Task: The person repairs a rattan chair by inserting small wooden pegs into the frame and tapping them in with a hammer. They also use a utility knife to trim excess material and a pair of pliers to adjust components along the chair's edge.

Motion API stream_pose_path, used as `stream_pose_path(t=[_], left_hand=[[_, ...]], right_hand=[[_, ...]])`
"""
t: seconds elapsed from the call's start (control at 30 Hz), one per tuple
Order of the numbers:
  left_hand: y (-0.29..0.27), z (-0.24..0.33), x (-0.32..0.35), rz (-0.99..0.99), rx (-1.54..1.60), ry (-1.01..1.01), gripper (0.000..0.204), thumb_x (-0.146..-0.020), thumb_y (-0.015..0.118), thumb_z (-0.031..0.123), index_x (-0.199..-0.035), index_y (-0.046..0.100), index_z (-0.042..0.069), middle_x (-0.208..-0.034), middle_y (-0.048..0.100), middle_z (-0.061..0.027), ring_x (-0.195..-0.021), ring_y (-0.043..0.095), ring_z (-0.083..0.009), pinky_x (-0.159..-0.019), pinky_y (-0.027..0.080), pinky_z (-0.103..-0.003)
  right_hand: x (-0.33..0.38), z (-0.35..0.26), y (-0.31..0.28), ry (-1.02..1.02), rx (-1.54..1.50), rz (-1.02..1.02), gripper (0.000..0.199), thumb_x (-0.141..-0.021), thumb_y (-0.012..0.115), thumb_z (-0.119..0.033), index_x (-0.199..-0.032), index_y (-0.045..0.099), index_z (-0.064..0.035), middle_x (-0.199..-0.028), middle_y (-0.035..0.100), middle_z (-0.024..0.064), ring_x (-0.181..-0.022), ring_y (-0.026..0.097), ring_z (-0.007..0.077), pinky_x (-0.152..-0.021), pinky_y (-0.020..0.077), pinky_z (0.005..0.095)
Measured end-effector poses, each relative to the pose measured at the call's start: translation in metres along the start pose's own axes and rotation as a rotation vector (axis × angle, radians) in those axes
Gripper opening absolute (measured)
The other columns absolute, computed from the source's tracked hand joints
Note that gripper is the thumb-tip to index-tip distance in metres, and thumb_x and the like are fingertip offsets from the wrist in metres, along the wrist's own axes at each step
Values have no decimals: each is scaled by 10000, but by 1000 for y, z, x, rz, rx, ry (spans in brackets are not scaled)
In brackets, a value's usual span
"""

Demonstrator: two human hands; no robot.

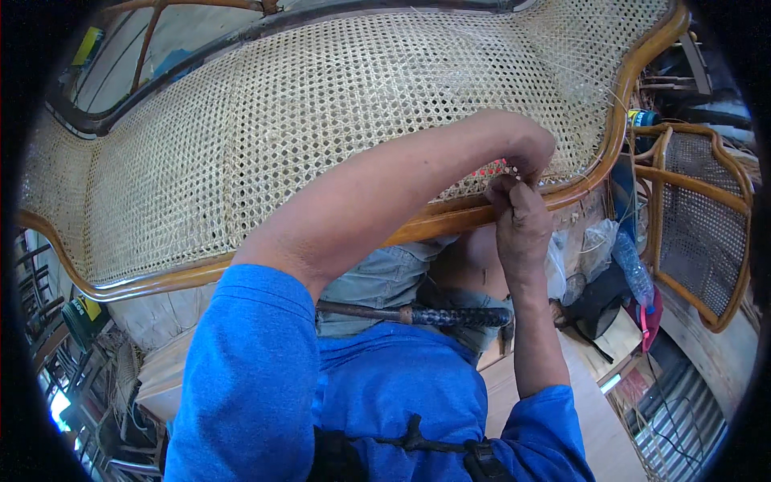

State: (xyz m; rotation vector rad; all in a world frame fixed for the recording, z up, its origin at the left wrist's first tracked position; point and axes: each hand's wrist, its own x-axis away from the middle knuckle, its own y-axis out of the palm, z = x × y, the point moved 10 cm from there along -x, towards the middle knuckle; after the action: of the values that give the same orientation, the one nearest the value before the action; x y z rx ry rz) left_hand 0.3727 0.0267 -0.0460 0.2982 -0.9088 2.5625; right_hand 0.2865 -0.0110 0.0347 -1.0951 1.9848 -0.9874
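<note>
A large woven cane panel (305,112) in a curved wooden frame (450,215) lies across my lap. My left hand (526,149) reaches over the weave to its near right edge, fingers pinched on a thin cane strand (514,170). My right hand (520,218) comes up from below the frame rail and meets the left hand at the same spot, fingers closed on the strand. A small red patch (488,170) shows through the weave beside them. A dark-handled tool (418,315) rests across my lap under the frame.
Another cane-backed wooden chair (699,233) stands at the right. Plastic bags and a clear bottle (634,269) lie beneath it. Metal racks and clutter (72,361) fill the lower left. Loose cane ends stick out at the panel's upper right (598,76).
</note>
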Motion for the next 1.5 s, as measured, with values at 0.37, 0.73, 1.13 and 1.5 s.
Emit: stream_pose_path(t=[0.37,0.73,1.13,1.5], left_hand=[[7,12,-6,-72,-1,-24,299,-740,661,242,-886,681,-18,-838,673,-152,-728,601,-258,-673,475,-408],[34,25,-19,-314,-55,-35,253,-847,544,257,-1005,667,103,-944,668,-66,-827,620,-191,-744,473,-375],[6,16,-19,-43,8,40,208,-781,625,187,-931,694,59,-910,666,-102,-770,600,-227,-713,468,-386],[13,12,-23,-44,84,-12,321,-744,715,280,-899,695,-1,-849,676,-139,-751,617,-254,-687,483,-387]], right_hand=[[9,-12,6,-101,176,-7,220,-763,602,20,-964,629,-66,-930,623,127,-937,565,329,-802,450,407],[16,5,15,-51,168,-61,257,-758,556,45,-997,626,-19,-1031,575,135,-1037,520,312,-892,424,386],[-11,7,12,42,84,-152,136,-806,603,-82,-936,645,-77,-908,644,120,-921,601,322,-810,466,403],[-9,4,21,-47,149,-286,186,-799,590,-19,-984,611,-28,-981,615,161,-975,571,348,-837,443,391]])
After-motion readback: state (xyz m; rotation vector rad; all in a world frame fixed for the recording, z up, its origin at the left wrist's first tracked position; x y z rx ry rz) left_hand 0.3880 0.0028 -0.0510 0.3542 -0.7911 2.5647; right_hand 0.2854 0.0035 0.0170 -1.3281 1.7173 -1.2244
